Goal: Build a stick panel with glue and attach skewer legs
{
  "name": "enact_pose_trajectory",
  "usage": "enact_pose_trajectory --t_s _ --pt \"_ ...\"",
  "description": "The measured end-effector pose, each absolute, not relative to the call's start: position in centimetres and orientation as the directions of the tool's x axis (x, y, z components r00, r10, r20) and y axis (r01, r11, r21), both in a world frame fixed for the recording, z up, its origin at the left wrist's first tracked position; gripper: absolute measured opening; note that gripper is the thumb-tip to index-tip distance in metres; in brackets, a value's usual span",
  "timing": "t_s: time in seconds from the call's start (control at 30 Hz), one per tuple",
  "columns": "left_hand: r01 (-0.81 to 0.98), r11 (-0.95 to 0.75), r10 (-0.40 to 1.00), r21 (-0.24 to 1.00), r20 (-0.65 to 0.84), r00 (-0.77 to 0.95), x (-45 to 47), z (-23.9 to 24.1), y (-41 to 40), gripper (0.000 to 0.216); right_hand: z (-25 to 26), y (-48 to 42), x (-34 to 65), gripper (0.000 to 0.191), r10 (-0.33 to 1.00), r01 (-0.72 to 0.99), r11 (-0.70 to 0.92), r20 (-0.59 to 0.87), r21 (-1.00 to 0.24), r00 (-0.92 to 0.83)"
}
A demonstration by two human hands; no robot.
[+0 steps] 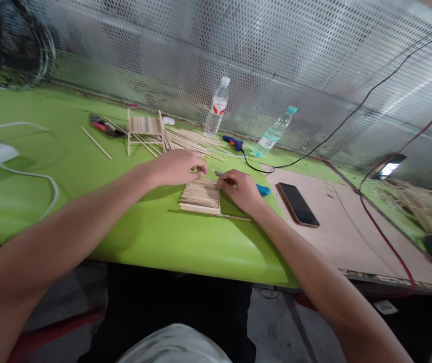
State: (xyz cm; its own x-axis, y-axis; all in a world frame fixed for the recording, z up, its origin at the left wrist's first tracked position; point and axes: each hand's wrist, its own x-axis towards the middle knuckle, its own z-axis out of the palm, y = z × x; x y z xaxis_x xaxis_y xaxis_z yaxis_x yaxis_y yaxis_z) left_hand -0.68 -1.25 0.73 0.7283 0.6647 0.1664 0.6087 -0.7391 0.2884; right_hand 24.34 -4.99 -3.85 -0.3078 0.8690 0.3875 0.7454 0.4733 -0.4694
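Note:
On the green table lies a flat panel of thin wooden sticks, set side by side, with one longer stick running out along its near edge to the right. Just above the panel's far left corner hovers my left hand, fingers loosely curled and nothing visible in them. My right hand is closed at the panel's far right corner. A grey blade tip and a blue handle end show on either side of it, apparently one knife; the grip itself is hidden.
A small stick chair stands behind loose sticks, beside pliers. Two water bottles and a blue glue gun are at the back. A phone lies right. Cables cross the right side.

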Motion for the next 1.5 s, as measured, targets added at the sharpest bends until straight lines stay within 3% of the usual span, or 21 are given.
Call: enact_pose_trajectory --t_s 1.03,1.5 --pt "0.598 -0.752 0.644 0.276 0.114 0.757 0.4 -1.1 -1.0 0.036 -3.8 -4.9 24.1 0.011 0.876 0.748 0.464 0.375 -0.475 -0.305" --pt "0.62 -0.739 0.659 0.263 0.091 0.747 0.4 -0.6 -1.3 0.034 -3.9 -4.9 23.9 0.015 0.824 0.671 0.561 0.409 -0.485 -0.392"
